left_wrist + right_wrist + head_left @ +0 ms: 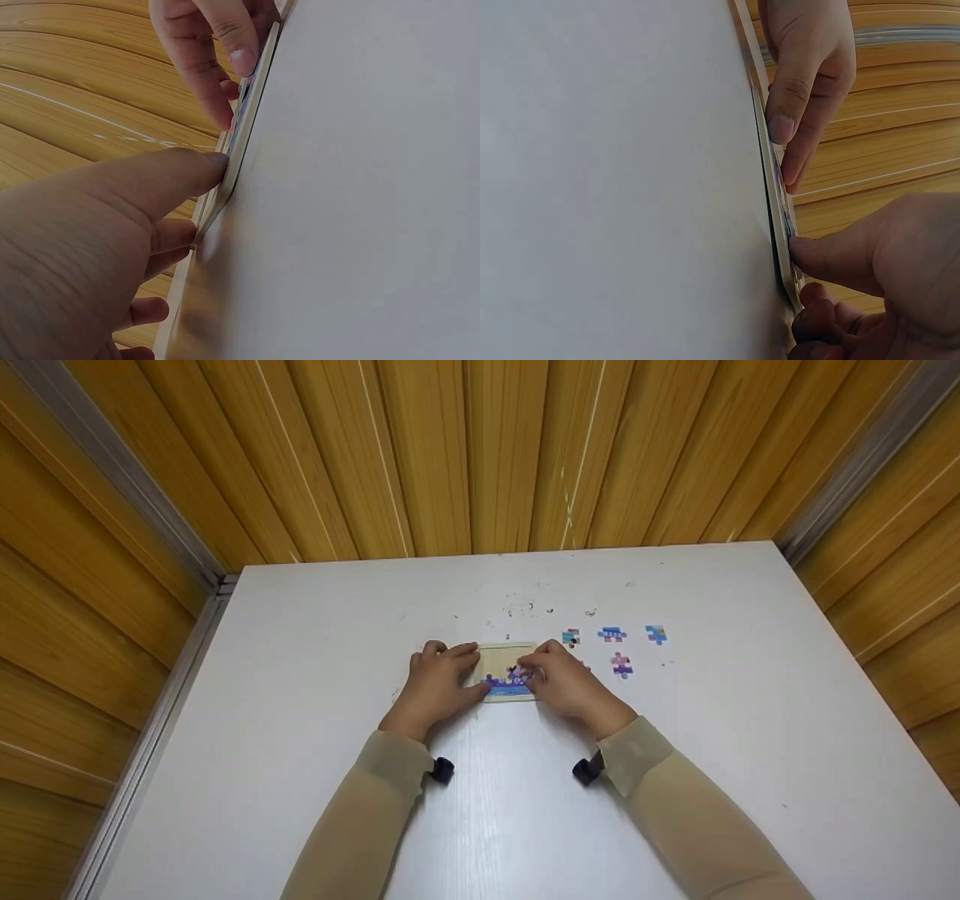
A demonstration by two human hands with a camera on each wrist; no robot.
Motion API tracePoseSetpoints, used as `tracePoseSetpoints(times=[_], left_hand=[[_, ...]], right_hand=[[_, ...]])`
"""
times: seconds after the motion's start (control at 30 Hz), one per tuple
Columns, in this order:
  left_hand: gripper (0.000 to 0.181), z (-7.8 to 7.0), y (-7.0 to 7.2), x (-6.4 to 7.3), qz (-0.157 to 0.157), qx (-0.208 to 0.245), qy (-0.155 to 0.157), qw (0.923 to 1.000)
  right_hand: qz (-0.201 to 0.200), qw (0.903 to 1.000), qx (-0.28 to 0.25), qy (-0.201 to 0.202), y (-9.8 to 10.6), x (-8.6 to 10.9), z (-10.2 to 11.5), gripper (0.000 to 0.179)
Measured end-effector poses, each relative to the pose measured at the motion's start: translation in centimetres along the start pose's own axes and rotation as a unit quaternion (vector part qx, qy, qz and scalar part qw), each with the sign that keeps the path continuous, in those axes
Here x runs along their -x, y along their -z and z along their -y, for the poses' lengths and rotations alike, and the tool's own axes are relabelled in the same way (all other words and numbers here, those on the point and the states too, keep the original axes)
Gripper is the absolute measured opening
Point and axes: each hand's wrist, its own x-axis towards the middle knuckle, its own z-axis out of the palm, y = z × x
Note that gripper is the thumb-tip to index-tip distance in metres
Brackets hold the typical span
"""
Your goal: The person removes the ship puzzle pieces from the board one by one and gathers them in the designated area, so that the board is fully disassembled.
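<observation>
The left side of the tray [504,658] is held by the left hand [439,684]; puzzle pieces [516,676] are touched by the right hand [571,687], whose grasp cannot be told.

On the bench [480,825] we see the tray [499,661] with left fingers [459,651] at its left side and right fingers [534,660] over its right, puzzle pieces [504,689] inside along its near side, three loose pieces [612,634] in a row to its right, and another piece [621,664] nearer.
</observation>
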Motion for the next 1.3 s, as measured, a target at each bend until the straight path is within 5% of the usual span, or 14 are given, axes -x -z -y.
tracePoseSetpoints(times=[0.33,0.97,1.3], left_hand=[[0.068,0.0,0.1,0.0,0.000,0.004,-0.006,1.0000],[0.069,0.3,0.1,0.0,0.002,0.001,-0.007,1.0000],[0.070,0.1,0.3,0.1,0.017,-0.004,0.002,0.9999]], right_hand=[[-0.008,1.0000,0.001,0.006,-0.2,-0.2,-0.2,0.051],[0.002,0.9996,-0.012,0.024,0.0,0.1,-0.1,0.036],[0.007,0.9994,-0.024,0.022,1.8,0.5,-0.3,0.037]])
